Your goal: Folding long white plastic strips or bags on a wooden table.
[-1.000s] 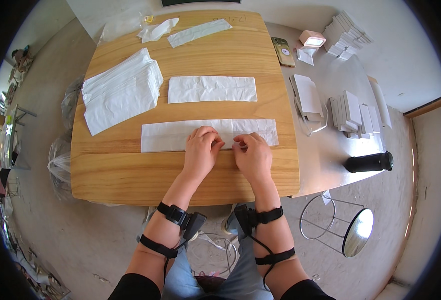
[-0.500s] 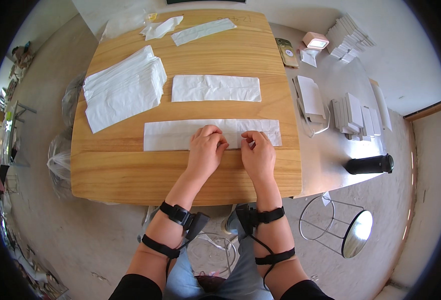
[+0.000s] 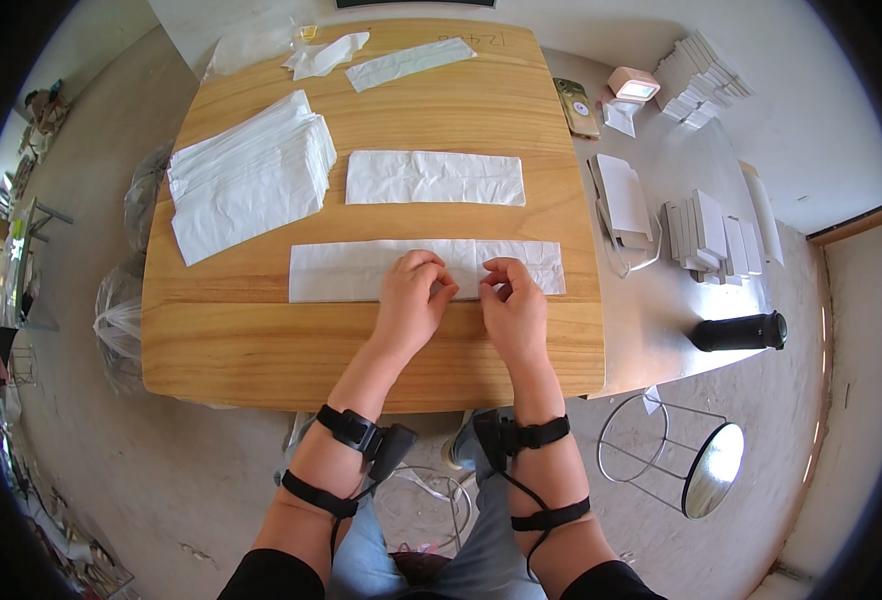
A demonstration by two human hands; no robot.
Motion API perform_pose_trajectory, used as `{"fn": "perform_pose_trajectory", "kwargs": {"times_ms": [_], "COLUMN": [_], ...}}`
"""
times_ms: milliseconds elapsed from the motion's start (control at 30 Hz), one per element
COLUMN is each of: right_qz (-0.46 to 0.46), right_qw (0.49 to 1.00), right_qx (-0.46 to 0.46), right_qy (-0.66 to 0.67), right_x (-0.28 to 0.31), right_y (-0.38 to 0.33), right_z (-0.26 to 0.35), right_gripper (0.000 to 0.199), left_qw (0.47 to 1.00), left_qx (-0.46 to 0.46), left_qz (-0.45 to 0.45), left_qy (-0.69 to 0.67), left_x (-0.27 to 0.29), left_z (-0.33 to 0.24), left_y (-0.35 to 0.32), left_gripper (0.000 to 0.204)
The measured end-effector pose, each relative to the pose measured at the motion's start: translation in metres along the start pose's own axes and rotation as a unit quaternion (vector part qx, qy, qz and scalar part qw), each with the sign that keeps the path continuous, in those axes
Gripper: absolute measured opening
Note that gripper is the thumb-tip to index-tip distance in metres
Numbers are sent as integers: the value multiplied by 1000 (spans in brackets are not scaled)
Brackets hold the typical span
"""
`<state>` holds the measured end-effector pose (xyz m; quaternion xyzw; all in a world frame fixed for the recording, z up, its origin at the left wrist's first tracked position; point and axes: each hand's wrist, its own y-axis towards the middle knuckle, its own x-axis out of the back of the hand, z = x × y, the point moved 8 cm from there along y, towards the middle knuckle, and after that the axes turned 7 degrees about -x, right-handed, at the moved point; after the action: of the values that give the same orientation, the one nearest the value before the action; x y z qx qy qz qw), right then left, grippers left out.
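Observation:
A long white strip (image 3: 336, 272), thin and creased like paper or soft plastic, lies across the wooden table in front of me. A seam or overlap crosses it between my hands. My left hand (image 3: 414, 295) rests on its middle, fingers curled toward the thumb. Just right of the seam, my right hand (image 3: 512, 305) is also curled, thumb and fingertips drawn together at the strip. What the fingertips pinch, if anything, is too small to make out. Beyond lies a shorter white folded piece (image 3: 435, 178). A thick stack of white sheets (image 3: 246, 175) sits to the left.
On the wooden table (image 3: 361, 345), a narrow white strip (image 3: 411, 64) and a crumpled white piece (image 3: 327, 56) lie at the back. The metal side table holds a phone (image 3: 577, 108), small white boxes (image 3: 709, 228) and a black bottle (image 3: 741, 331). A round stool (image 3: 713, 470) stands right.
Both hands stay over the strip, with only slight finger movement; the right fingertips have shifted a little left and the seam between the hands shows more plainly. Nothing else has moved.

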<state>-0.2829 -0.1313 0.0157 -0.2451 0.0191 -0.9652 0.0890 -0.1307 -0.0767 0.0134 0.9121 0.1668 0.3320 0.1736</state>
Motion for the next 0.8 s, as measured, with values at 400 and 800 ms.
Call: {"fn": "perform_pose_trajectory", "kwargs": {"times_ms": [400,800], "right_qz": [-32,-14], "right_qw": [999,1000], "right_qx": [23,2], "right_qy": [-8,9], "right_x": [5,5], "right_y": [2,2], "right_z": [-2,2], "right_gripper": [17,20], "left_qw": [998,999], "left_qx": [2,17], "left_qz": [-5,-21], "left_qy": [62,29], "left_x": [-3,-2], "left_z": [-4,0], "left_y": [-1,0], "left_gripper": [10,12]}}
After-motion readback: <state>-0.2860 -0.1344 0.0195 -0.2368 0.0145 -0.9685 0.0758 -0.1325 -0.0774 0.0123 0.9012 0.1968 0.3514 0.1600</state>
